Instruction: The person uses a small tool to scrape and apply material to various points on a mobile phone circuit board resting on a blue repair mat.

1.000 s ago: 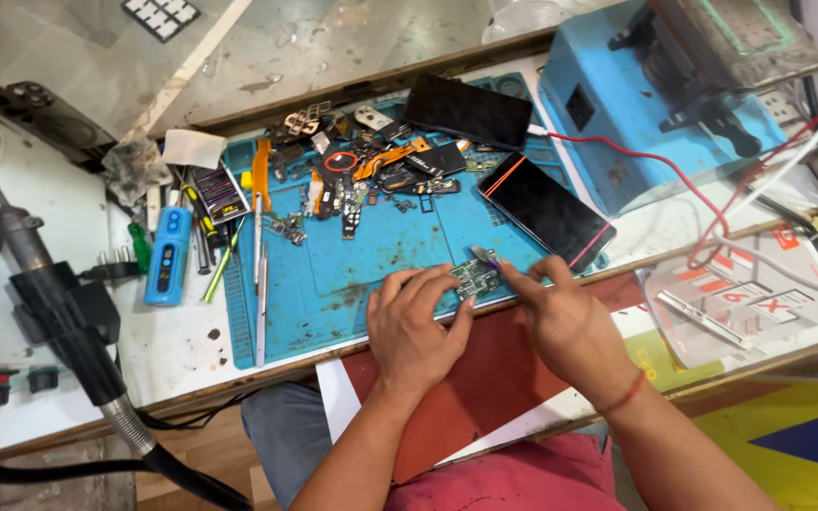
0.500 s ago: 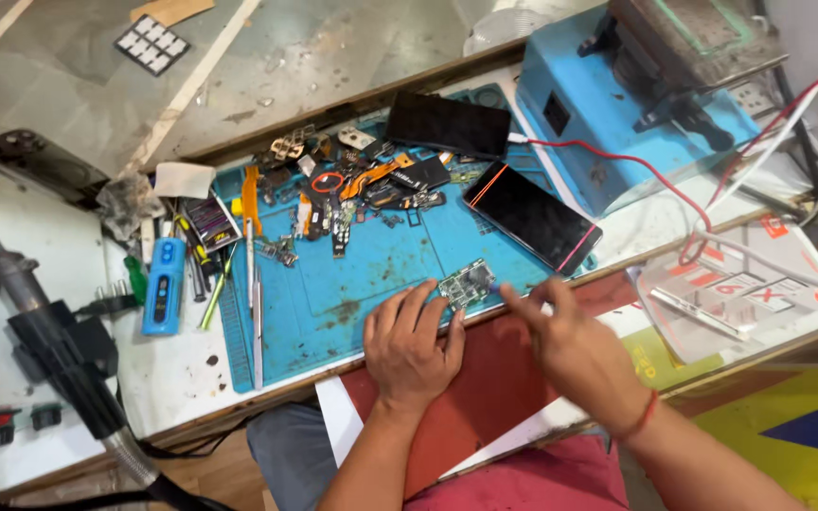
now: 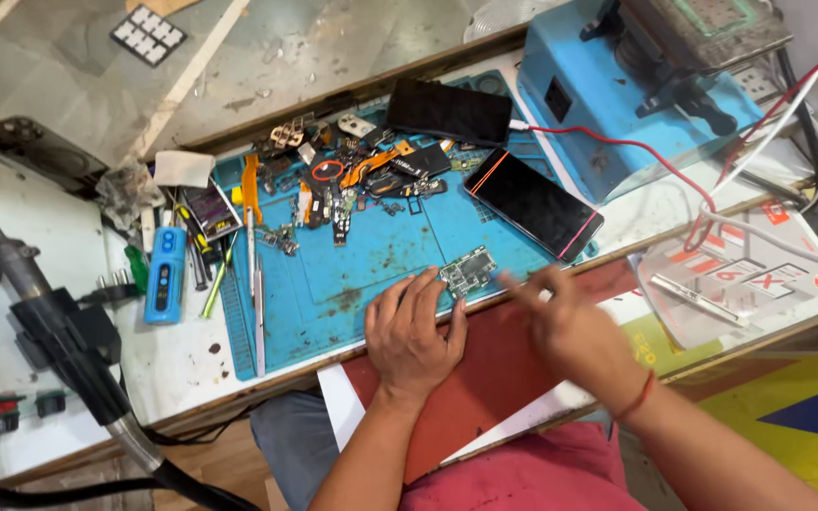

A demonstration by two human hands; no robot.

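– Where's the board (image 3: pixel 468 273)?
– Near edge of the blue mat (image 3: pixel 352 284), under the left hand's (image 3: pixel 414 331) flat, loose fingertips.
– And the right hand (image 3: pixel 570 326)?
– Just right of it, blurred; grip unclear.

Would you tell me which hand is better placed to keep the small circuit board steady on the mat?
Left: the left hand already rests beside the circuit board, fingertips touching it; the right hand is blurred, apart.
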